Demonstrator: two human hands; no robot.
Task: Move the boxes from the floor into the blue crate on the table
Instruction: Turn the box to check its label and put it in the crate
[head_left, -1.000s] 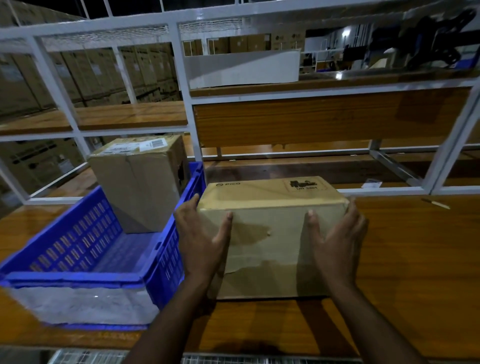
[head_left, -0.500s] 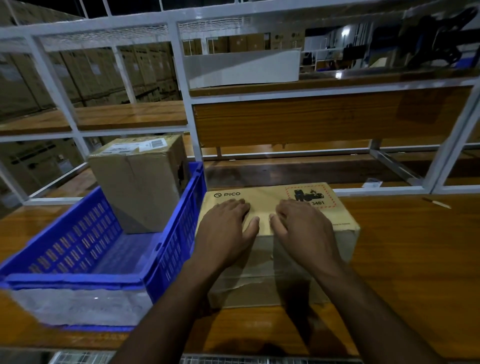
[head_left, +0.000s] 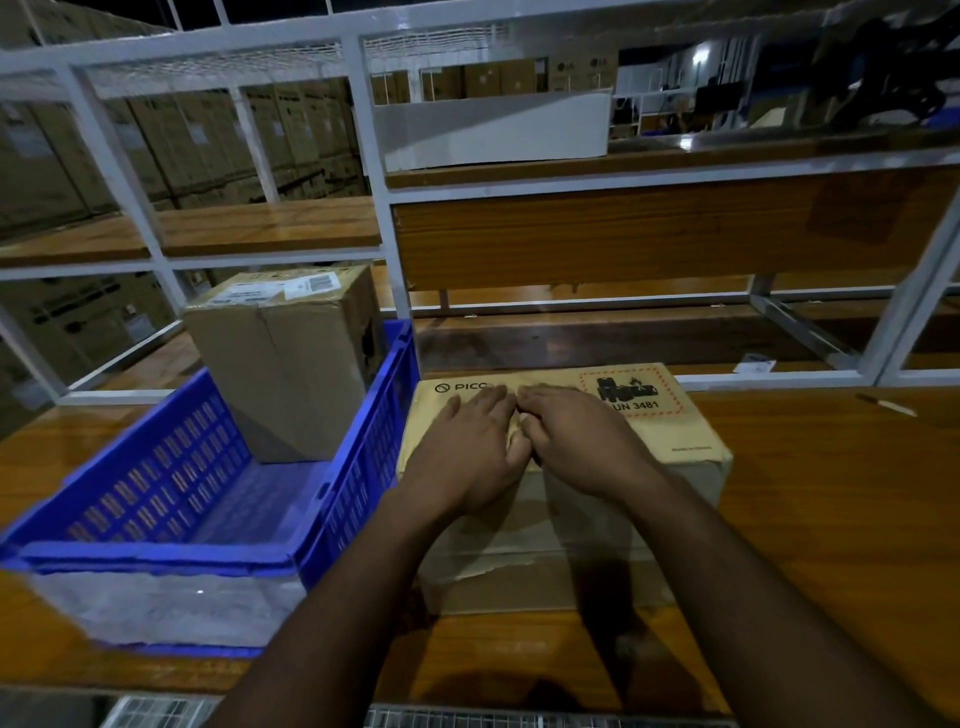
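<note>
Two hands lie on top of the flat cardboard box (head_left: 566, 467) in my head view. My left hand (head_left: 470, 447) rests palm down on the box's upper face, fingers (head_left: 488, 402) straight and close together, gripping nothing. My right hand (head_left: 582, 447) lies just beside it, thumb sides touching; its fingers curl down onto the top face near the centre seam, and I cannot tell whether they pinch the flap or tape.

Position of the flat cardboard box: on the wooden desk (head_left: 831, 519), outside the blue crate (head_left: 171, 551), with its left side just beside the crate's right wall. Its top face carries a printed logo at the left and a red-bordered UN 3481 label (head_left: 631, 391) at the right. The front face shows torn, peeled paper.

Position of the taller cardboard box (head_left: 283, 364): upright inside the blue crate, at the far end, with a white shipping label (head_left: 311, 285) on its top. The near part of the crate floor is bare.

Behind the desk stands a white metal frame (head_left: 374, 171) holding wooden shelves. Stacked cartons (head_left: 171, 140) are visible through it, dim and blurred.
</note>
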